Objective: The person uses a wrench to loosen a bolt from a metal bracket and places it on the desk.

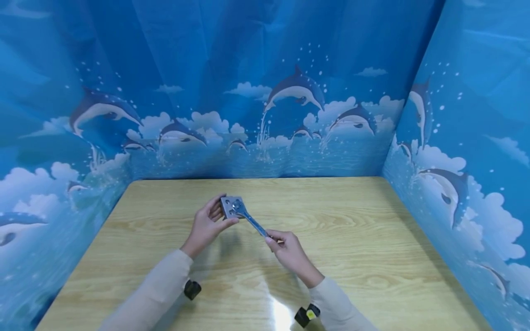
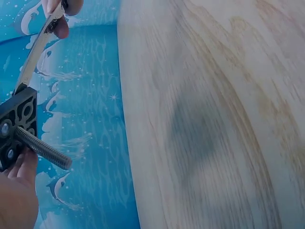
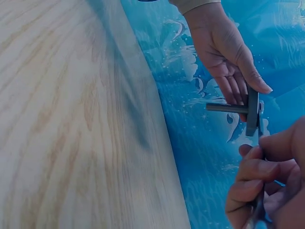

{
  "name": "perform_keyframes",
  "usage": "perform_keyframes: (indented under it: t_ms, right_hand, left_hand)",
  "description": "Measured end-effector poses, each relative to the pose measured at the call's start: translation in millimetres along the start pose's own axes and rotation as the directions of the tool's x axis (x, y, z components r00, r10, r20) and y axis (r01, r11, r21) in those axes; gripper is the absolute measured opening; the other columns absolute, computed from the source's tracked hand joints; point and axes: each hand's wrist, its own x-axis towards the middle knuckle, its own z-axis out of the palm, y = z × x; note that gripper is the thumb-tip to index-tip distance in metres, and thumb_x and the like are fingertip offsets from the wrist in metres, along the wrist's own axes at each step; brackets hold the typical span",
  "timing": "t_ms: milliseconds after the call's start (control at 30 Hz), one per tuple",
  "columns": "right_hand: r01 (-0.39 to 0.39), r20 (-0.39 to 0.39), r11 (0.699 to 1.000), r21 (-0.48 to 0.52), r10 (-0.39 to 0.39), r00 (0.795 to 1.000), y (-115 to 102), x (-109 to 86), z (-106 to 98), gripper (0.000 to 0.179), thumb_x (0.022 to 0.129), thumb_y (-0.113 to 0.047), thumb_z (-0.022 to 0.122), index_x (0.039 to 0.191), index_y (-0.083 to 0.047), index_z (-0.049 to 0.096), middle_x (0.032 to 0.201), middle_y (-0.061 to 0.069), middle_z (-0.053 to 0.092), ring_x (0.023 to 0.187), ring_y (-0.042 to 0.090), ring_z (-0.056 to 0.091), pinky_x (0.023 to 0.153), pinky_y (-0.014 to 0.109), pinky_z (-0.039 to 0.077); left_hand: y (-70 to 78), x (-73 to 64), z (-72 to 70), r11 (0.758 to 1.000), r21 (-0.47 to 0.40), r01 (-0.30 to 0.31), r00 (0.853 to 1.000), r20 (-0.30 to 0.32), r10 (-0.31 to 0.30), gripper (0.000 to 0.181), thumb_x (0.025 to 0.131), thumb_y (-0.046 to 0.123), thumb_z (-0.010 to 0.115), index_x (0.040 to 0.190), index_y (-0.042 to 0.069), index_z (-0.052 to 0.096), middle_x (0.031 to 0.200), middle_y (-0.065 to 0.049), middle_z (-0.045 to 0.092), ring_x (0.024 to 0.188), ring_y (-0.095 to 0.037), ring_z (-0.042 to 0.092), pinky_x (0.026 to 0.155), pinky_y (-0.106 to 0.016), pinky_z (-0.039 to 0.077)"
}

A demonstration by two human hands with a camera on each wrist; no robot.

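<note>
My left hand (image 1: 210, 224) grips a square plate with holes (image 1: 227, 208) by its left and lower edges, thumb on the near side. From the plate's underside sticks a threaded bolt (image 2: 45, 148), seen in the left wrist view. In my right hand (image 1: 289, 252) is a metal wrench (image 1: 256, 224), pinched near its handle end between thumb and fingers. The wrench's head lies over the bolt head at the middle of the plate. Both things are held up above the table, and the right wrist view shows the plate (image 3: 252, 112) edge-on with the bolt pointing left.
A wood-grain table (image 1: 165, 285) spreads beneath both hands. Blue curtains (image 1: 232, 55) printed with dolphins and clouds stand along its back and sides. Dark wrist cameras (image 1: 192, 289) sit on both sleeves.
</note>
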Motion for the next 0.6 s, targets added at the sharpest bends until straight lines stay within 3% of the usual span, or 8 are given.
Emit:
perform_keyframes:
  t_ms: [100, 333, 433, 500, 600]
  right_hand:
    - [0.002, -0.012, 1.0, 0.011, -0.002, 1.0, -14, -4.5, 0, 0.026, 0.094, 0.002, 0.053, 0.116, 0.015, 0.06, 0.085, 0.017, 0.064, 0.06, 0.008, 0.048, 0.048, 0.016, 0.04]
    - [0.0, -0.037, 1.0, 0.012, 0.0, 0.999, 22, 5.8, 3, 0.028, 0.096, -0.007, 0.056, 0.12, 0.007, 0.062, 0.098, 0.02, 0.068, 0.065, 0.01, 0.055, 0.053, 0.018, 0.046]
    - [0.021, -0.015, 1.0, 0.008, -0.021, 1.0, 27, 6.9, 0, 0.031, 0.097, -0.012, 0.056, 0.122, 0.005, 0.061, 0.105, 0.024, 0.067, 0.067, 0.012, 0.057, 0.056, 0.019, 0.049]
    - [0.036, 0.011, 0.999, 0.007, -0.036, 0.999, 30, 7.9, -4, 0.032, 0.098, -0.013, 0.055, 0.123, 0.005, 0.06, 0.1, 0.024, 0.067, 0.066, 0.011, 0.055, 0.056, 0.019, 0.049]
    - [0.047, 0.059, 0.999, -0.019, -0.046, 0.997, 33, 11.2, -12, 0.032, 0.099, -0.013, 0.054, 0.125, 0.004, 0.06, 0.08, 0.02, 0.062, 0.06, 0.009, 0.049, 0.051, 0.018, 0.044]
  left_hand:
    - [2.6, -0.7, 0.5, 1.0, -0.008, -0.014, 1.0, 0.016, 0.014, 0.089, 0.071, 0.008, 0.084, 0.146, 0.007, 0.036, 0.143, -0.022, 0.044, 0.129, -0.032, 0.048, 0.101, -0.03, 0.046]
    - [4.7, -0.2, -0.4, 0.994, 0.051, -0.092, 0.996, 0.015, 0.092, 0.081, 0.071, 0.005, 0.083, 0.14, 0.002, 0.042, 0.137, -0.021, 0.051, 0.125, -0.031, 0.052, 0.102, -0.029, 0.046]
    - [6.0, 0.4, -0.5, 0.989, 0.085, -0.125, 0.992, 0.012, 0.124, 0.078, 0.07, 0.006, 0.084, 0.136, 0.0, 0.044, 0.134, -0.021, 0.054, 0.124, -0.031, 0.053, 0.103, -0.033, 0.046]
    - [7.4, 0.2, -1.3, 0.986, 0.096, -0.135, 0.991, 0.016, 0.134, 0.076, 0.07, 0.006, 0.084, 0.135, 0.0, 0.045, 0.134, -0.02, 0.054, 0.124, -0.031, 0.053, 0.104, -0.035, 0.045]
    - [9.3, -0.9, -3.2, 0.987, 0.099, -0.129, 0.991, 0.036, 0.126, 0.074, 0.07, 0.006, 0.084, 0.134, 0.002, 0.047, 0.134, -0.018, 0.054, 0.125, -0.03, 0.053, 0.104, -0.035, 0.045]
